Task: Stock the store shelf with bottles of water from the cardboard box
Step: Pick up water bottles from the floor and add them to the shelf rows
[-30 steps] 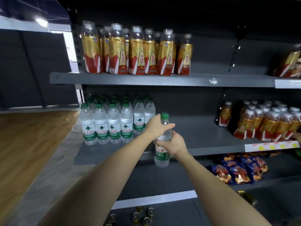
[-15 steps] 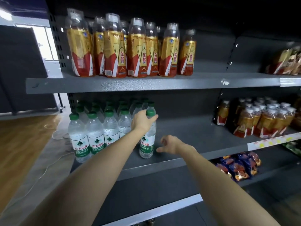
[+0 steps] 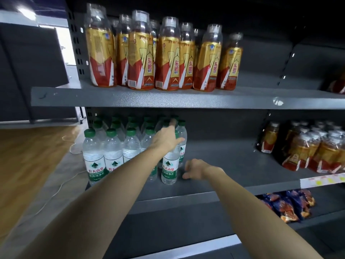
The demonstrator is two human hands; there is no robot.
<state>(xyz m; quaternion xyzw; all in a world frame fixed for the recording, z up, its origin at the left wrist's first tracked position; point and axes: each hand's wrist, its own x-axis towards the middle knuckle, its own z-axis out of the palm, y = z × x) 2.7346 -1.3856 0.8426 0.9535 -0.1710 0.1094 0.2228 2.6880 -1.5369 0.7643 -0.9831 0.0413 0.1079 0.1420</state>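
Water bottles (image 3: 112,157): green-capped, standing in rows at the left end of the middle shelf (image 3: 233,165)
Left hand (image 3: 166,137): over the top of the front-right bottle (image 3: 169,169), which stands upright on the shelf beside the rows; fingers stretched toward the caps behind; whether it grips the bottle I cannot tell
Right hand (image 3: 194,169): just right of that bottle, low over the shelf; fingers loosely curled, holding nothing
Upper shelf (image 3: 168,99): gold-and-red drink bottles (image 3: 168,58)
Far right: more gold-and-red bottles (image 3: 308,148); snack packs (image 3: 287,204) below
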